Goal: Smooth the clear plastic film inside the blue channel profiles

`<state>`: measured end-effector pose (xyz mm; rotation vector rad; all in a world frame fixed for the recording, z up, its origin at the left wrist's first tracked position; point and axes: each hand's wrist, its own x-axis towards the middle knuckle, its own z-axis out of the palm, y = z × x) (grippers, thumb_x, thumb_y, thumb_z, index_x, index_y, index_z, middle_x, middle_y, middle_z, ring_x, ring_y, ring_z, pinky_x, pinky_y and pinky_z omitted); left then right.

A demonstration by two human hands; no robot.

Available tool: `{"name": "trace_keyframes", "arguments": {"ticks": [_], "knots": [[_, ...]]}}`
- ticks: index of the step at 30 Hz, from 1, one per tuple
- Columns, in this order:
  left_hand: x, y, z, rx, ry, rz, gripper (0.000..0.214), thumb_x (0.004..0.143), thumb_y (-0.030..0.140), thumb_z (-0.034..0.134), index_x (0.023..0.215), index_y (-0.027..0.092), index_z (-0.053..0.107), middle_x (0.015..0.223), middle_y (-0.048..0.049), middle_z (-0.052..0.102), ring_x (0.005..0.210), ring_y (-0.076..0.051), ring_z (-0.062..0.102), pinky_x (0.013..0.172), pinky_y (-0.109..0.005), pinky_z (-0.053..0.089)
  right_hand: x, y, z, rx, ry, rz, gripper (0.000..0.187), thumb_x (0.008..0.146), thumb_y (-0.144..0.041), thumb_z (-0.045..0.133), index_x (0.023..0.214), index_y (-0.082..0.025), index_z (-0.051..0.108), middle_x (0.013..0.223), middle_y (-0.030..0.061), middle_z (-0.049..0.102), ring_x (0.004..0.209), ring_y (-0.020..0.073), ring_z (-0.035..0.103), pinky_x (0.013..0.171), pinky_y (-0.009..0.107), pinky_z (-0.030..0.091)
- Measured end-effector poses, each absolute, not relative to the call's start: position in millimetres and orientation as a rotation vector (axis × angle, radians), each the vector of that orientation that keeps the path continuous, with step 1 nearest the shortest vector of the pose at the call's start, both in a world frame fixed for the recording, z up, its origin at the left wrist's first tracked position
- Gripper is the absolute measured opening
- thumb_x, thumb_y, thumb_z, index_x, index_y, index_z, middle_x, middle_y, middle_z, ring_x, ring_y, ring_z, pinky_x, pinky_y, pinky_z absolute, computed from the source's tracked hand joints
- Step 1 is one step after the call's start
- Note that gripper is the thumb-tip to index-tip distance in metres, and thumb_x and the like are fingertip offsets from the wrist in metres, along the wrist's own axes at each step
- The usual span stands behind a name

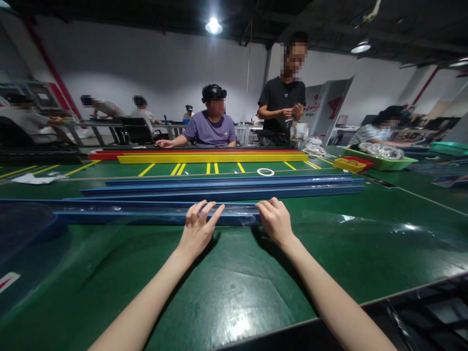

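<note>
A long blue channel (124, 218) lies across the green table in front of me, with a clear plastic strip (237, 210) along its top. My left hand (197, 226) rests on the channel and strip, fingers stretched out and apart. At the channel's right end, my right hand (276, 222) is closed, its fingertips bent over the strip at the channel's far edge. The thumb there is mostly hidden. Past my right hand, the see-through strip runs on to the right above the table. Just beyond lie more blue channels (226, 191), side by side.
Yellow channel (215, 159) and red channel (175, 152) lie at the far side, before a seated person (210, 124) and a standing person (283, 105). A white ring (265, 172), a small yellow bin (349, 165) and a green tray (398, 165) are farther back. A blue container (22, 253) stands left.
</note>
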<state>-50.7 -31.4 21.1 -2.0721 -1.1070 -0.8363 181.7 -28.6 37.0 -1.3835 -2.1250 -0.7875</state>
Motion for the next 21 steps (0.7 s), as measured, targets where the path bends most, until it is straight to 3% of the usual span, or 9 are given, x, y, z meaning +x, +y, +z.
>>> {"name": "trace_keyframes", "arguments": {"ticks": [6,10,16,21], "knots": [[-39,-31,4,-2.092,-1.065,-0.783,0.059,0.074,0.012,0.047,0.129,0.028,0.032,0.128,-0.0027,0.040,0.127,-0.025,0.015,0.104,-0.039,0.010,179,-19,17,-1.300,-2.026,-0.719,0.028,0.081,-0.010,0.033,0.096,-0.013,0.057,0.099,0.0083,0.058,0.087,0.0145,0.049,0.075,0.023,0.037],[-34,-31,2,-2.180,-1.091,-0.709,0.055,0.078,0.020,0.044,0.131,0.025,0.029,0.135,-0.0004,0.033,0.129,-0.022,0.010,0.105,-0.038,0.001,178,-11,10,-1.287,-2.002,-0.660,0.030,0.081,-0.013,0.032,0.099,-0.013,0.056,0.103,0.0101,0.056,0.094,0.0164,0.048,0.081,0.027,0.039],[-34,-27,3,-2.271,-1.151,-0.615,0.052,0.081,0.037,0.042,0.130,0.023,0.032,0.139,-0.0014,0.022,0.129,-0.023,0.011,0.104,-0.040,0.008,176,-7,6,-1.290,-2.028,-0.635,0.030,0.080,-0.018,0.034,0.102,-0.011,0.054,0.102,0.0116,0.056,0.094,0.0191,0.048,0.083,0.030,0.041],[-37,-23,0,-2.305,-1.247,-0.578,0.051,0.081,0.041,0.039,0.129,0.026,0.031,0.138,-0.0007,0.025,0.128,-0.023,0.016,0.102,-0.044,0.016,172,-2,1,-1.247,-2.121,-0.671,0.030,0.080,-0.018,0.034,0.099,-0.010,0.055,0.100,0.0125,0.057,0.096,0.0188,0.049,0.085,0.030,0.039]]}}
